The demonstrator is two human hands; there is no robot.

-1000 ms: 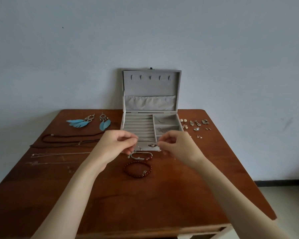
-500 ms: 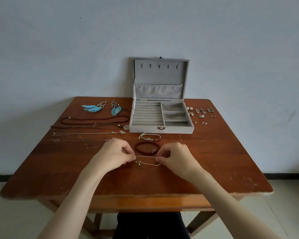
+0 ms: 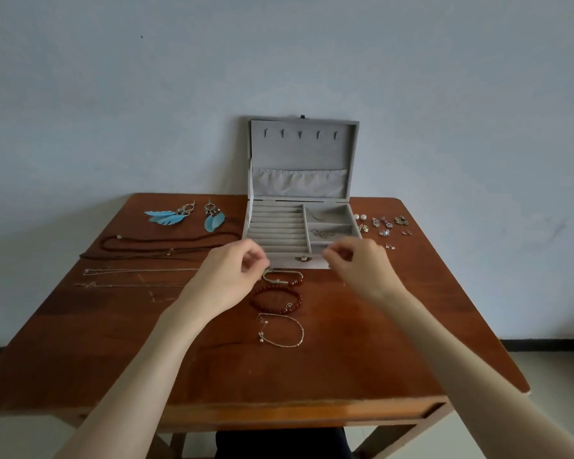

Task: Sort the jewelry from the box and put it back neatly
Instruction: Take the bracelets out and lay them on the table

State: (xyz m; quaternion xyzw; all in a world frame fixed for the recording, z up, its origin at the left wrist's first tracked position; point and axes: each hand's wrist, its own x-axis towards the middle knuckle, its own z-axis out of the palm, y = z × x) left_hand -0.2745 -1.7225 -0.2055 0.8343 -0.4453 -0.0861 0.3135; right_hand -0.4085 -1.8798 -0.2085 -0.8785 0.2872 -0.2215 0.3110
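Note:
The grey jewelry box point(image 3: 280, 258) stands open at the table's back, with small pieces in its right compartments. In front of it lie three bracelets in a column: a cord bracelet point(image 3: 284, 279), a dark red bead bracelet point(image 3: 275, 300) and a thin silver chain bracelet point(image 3: 281, 330). My left hand point(image 3: 227, 278) hovers left of the cord bracelet, fingers curled and loosely apart, holding nothing. My right hand point(image 3: 358, 263) hovers over the box's front right corner, fingers curled and apart, holding nothing that I can see.
Two blue feather earrings point(image 3: 186, 216) and several long necklaces point(image 3: 153, 248) lie at the left of the wooden table point(image 3: 362, 352). Several small earrings and studs point(image 3: 383, 225) lie right of the box. A wall rises right behind the table.
Both hands let go of the thin silver chain bracelet, which now lies on the table, and moved up toward the box.

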